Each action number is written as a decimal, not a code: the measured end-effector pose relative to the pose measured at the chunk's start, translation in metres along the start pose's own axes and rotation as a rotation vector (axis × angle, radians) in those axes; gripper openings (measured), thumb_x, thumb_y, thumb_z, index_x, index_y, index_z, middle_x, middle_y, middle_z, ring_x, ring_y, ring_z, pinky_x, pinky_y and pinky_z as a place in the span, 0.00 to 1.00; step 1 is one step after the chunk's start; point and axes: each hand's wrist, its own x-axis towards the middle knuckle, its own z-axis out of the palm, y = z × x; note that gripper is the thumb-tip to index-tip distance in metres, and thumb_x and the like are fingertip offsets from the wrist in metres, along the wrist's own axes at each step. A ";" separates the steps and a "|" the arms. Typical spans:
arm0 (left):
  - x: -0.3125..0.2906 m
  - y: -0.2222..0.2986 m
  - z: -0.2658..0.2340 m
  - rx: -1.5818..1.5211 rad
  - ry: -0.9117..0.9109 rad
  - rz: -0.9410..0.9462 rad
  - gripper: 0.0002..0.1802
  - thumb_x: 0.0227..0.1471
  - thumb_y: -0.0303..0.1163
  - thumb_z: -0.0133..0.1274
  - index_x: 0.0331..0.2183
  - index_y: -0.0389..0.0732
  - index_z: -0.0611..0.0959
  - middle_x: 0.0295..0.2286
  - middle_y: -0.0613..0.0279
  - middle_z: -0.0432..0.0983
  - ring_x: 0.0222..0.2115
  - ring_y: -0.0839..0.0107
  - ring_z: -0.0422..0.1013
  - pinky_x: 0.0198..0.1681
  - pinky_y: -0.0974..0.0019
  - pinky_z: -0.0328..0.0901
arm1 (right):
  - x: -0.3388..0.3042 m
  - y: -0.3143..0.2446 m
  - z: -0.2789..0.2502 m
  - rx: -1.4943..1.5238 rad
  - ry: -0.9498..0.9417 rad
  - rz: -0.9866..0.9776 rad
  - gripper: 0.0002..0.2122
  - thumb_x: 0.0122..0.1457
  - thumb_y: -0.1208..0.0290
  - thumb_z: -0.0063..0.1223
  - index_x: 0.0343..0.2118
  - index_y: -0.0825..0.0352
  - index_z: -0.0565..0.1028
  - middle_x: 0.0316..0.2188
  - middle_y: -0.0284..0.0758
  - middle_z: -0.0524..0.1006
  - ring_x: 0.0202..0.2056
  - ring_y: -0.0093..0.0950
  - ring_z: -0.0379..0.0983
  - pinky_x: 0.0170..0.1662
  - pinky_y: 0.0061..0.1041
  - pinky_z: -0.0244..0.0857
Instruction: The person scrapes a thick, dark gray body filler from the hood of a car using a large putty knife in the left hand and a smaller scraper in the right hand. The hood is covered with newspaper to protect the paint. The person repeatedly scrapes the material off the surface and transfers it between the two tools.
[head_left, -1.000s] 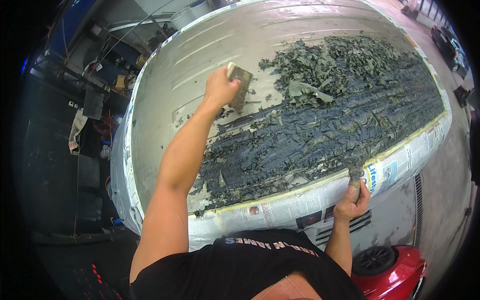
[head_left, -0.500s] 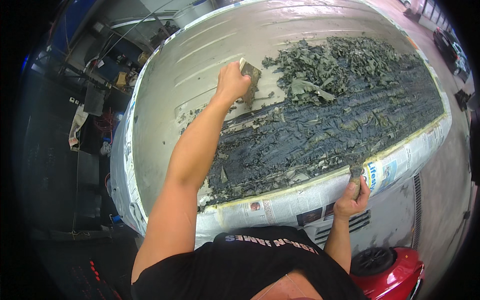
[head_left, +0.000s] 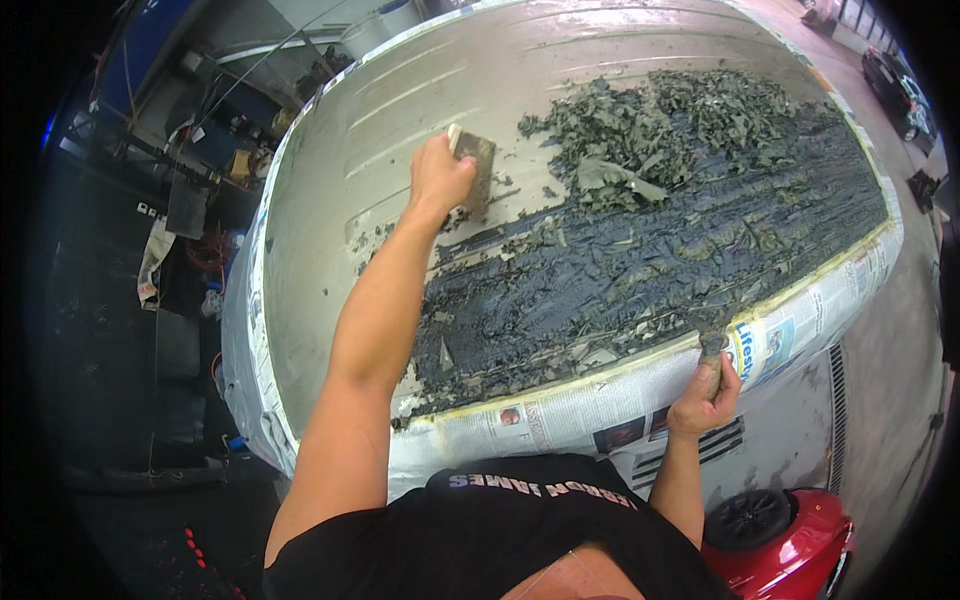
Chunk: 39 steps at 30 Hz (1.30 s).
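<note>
My left hand (head_left: 440,180) is closed round a broad flat scraper (head_left: 478,172) with a pale back edge and a dirty blade, held over the bare beige part of the vehicle roof (head_left: 390,140). Small dark flakes lie around the blade. My right hand (head_left: 706,405) grips the handle of a narrower scraper (head_left: 711,365) at the near edge of the roof; grime covers its dark head. Wrinkled, softened dark paint (head_left: 640,255) covers the near right part of the roof. Beyond it sits a heap of peeled paint flakes (head_left: 620,135).
Newspaper masking (head_left: 560,410) with yellowish tape runs along the near roof edge. A red car (head_left: 785,545) stands at the lower right, and a dark car (head_left: 897,95) is parked at the far right. Cluttered shop gear (head_left: 215,130) fills the left side.
My left hand and the broad scraper have moved a little to the left over the bare roof. My right hand stays almost in place.
</note>
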 end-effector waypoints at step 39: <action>0.000 0.030 0.006 0.085 -0.039 0.092 0.15 0.46 0.28 0.59 0.38 0.32 0.83 0.35 0.35 0.80 0.40 0.39 0.76 0.45 0.48 0.70 | 0.003 0.002 0.000 0.012 -0.001 0.006 0.18 0.60 0.69 0.60 0.49 0.76 0.76 0.41 0.44 0.79 0.40 0.32 0.76 0.48 0.29 0.70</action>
